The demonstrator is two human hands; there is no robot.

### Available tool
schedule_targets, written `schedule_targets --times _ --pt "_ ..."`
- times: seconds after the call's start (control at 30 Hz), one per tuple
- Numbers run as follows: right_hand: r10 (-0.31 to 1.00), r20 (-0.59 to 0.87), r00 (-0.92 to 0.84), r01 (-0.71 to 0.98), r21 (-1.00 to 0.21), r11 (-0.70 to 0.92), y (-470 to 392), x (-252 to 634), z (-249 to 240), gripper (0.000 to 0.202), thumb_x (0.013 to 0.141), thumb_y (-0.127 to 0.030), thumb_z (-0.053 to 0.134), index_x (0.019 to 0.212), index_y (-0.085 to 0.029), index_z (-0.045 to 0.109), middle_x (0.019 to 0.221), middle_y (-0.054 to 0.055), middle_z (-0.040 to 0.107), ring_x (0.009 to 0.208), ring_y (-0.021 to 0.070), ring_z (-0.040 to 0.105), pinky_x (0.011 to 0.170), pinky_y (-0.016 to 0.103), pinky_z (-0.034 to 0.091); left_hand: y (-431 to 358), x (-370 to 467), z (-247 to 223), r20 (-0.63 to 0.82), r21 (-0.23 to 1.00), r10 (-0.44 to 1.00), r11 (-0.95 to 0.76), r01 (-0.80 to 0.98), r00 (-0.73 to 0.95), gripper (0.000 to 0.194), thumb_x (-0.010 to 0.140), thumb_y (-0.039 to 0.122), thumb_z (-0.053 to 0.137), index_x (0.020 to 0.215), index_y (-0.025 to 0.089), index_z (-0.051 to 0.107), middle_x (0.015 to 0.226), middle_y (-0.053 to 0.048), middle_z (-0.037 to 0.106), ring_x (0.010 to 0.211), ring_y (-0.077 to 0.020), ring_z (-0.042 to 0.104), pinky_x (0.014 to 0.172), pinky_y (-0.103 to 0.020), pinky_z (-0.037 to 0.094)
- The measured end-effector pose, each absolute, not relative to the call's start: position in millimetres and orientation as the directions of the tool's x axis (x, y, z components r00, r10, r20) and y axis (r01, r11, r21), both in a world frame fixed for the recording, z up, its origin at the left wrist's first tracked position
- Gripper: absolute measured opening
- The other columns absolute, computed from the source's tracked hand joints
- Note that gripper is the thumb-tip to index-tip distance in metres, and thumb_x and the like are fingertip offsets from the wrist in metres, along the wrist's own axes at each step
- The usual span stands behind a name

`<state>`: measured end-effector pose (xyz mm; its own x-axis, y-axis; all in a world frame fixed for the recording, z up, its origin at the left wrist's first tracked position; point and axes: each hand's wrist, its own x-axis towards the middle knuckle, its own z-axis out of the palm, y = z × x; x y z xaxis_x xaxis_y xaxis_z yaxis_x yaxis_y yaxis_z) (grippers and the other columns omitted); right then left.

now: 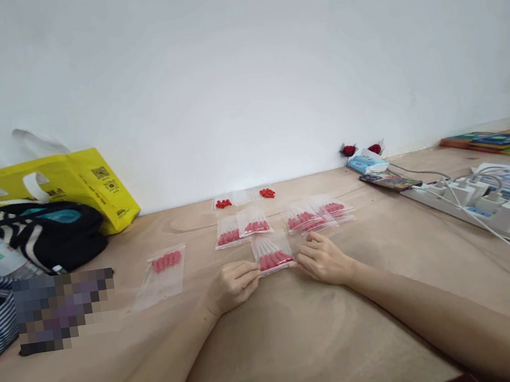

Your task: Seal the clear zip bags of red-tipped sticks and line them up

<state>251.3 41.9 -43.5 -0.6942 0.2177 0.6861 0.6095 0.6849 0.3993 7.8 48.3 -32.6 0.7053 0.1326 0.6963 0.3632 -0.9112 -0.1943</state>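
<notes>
My left hand (237, 284) pinches the left near corner of a small clear zip bag (272, 253). At the bag's right near corner, the fingers of my right hand (322, 260) are closed on its edge. Inside lie several slim pieces with red ends, side by side, the red toward me. Just beyond are similar filled bags (229, 232), and another overlapping pair of bags (306, 216) lies to the right. A further bag (166, 263) with red-ended pieces rests apart on the left.
Small red pieces (267, 193) lie in clear bags by the wall. On the left stand a yellow bag (108, 192) and a black bag (71, 232). On the right are a power strip (490, 208) with trailing cables, a tissue pack (367, 164) and thin books (489, 139).
</notes>
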Motion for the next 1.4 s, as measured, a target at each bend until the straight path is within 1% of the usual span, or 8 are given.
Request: schedule_targets --times 0.17,0.4,0.53,0.73,0.83,0.97,1.23,1.4 --pt "0.245 0.652 -0.718 0.585 0.375 0.719 40 249 -41 0.030 0.085 -0.025 0.042 0.058 -0.016 0.051 0.054 -0.001 0.050 0.054 0.0099 0.041 0.060 0.027 0.027 50 8 -34 0.700 -0.216 0.141 -0.892 0.396 0.700 0.009 0.079 0.013 0.049 0.080 0.015 0.058 0.077 -0.003 0.066 0.070 -0.0118 0.062 0.064 -0.022 0.052" --pt "0.438 0.662 -0.608 0.648 0.095 0.756 33 242 -50 0.023 0.081 -0.020 0.043 0.101 -0.023 0.054 0.095 0.002 0.060 0.070 0.0099 0.055 0.053 0.022 0.034 43 12 -31 0.677 -0.226 0.099 -0.915 0.333 0.729 0.008 0.080 0.016 0.050 0.084 0.017 0.058 0.077 -0.002 0.065 0.068 -0.0108 0.061 0.065 -0.022 0.051" --pt "0.489 0.725 -0.485 0.610 -0.120 0.784 35 249 -54 0.030 0.077 -0.009 0.039 0.101 -0.021 0.052 0.098 0.004 0.059 0.082 0.0119 0.057 0.062 0.022 0.043 44 7 -24 0.669 -0.093 0.313 -0.864 0.494 0.674 0.035 0.078 0.037 0.050 0.105 0.014 0.052 0.099 -0.010 0.060 0.094 -0.0193 0.056 0.081 -0.032 0.047" --pt "0.483 0.846 -0.225 0.564 -0.290 0.773 40 266 -41 0.037 0.070 -0.002 0.038 0.099 -0.021 0.051 0.097 0.007 0.057 0.092 0.0156 0.055 0.076 0.030 0.045 64 -32 -20 0.610 0.019 0.783 -0.172 0.985 0.124 0.043 0.078 0.038 0.043 0.111 0.012 0.052 0.117 -0.015 0.049 0.111 -0.0297 0.041 0.094 -0.045 0.030" --pt "0.490 0.865 -0.105 0.589 -0.343 0.732 60 264 -37 0.038 0.066 -0.002 0.038 0.096 -0.021 0.052 0.096 0.006 0.057 0.090 0.0168 0.055 0.076 0.031 0.045 70 -58 -18 0.491 0.012 0.856 0.180 0.984 -0.163 0.050 0.080 0.040 0.038 0.119 0.010 0.046 0.125 -0.020 0.039 0.119 -0.0382 0.027 0.094 -0.053 0.022" --pt "0.609 0.791 -0.051 0.652 -0.436 0.621 107 244 -38 0.035 0.062 0.000 0.036 0.087 -0.018 0.053 0.095 0.007 0.056 0.092 0.0169 0.053 0.079 0.030 0.043 65 -82 -15 0.300 0.021 0.886 0.364 0.931 -0.353 0.051 0.084 0.040 0.028 0.127 0.014 0.035 0.134 -0.020 0.027 0.124 -0.0415 0.015 0.093 -0.056 0.019" --pt "0.794 0.547 -0.267 0.798 -0.336 0.500 146 210 -46 0.030 0.061 0.003 0.038 0.079 -0.016 0.054 0.089 0.007 0.057 0.083 0.0159 0.054 0.074 0.027 0.041 58 -90 -24 0.171 -0.019 0.948 0.277 0.961 -0.270 0.055 0.081 0.046 0.033 0.130 0.019 0.031 0.135 -0.016 0.027 0.124 -0.0334 0.025 0.097 -0.045 0.024" --pt "0.798 0.488 -0.353 0.839 -0.212 0.501 120 216 -40 0.031 0.062 0.001 0.044 0.086 -0.014 0.057 0.094 0.012 0.057 0.093 0.0238 0.049 0.084 0.040 0.032 43 -98 -33 0.220 0.023 0.966 0.130 0.991 -0.132 0.055 0.080 0.046 0.036 0.127 0.018 0.036 0.134 -0.016 0.030 0.123 -0.0346 0.026 0.095 -0.047 0.028"
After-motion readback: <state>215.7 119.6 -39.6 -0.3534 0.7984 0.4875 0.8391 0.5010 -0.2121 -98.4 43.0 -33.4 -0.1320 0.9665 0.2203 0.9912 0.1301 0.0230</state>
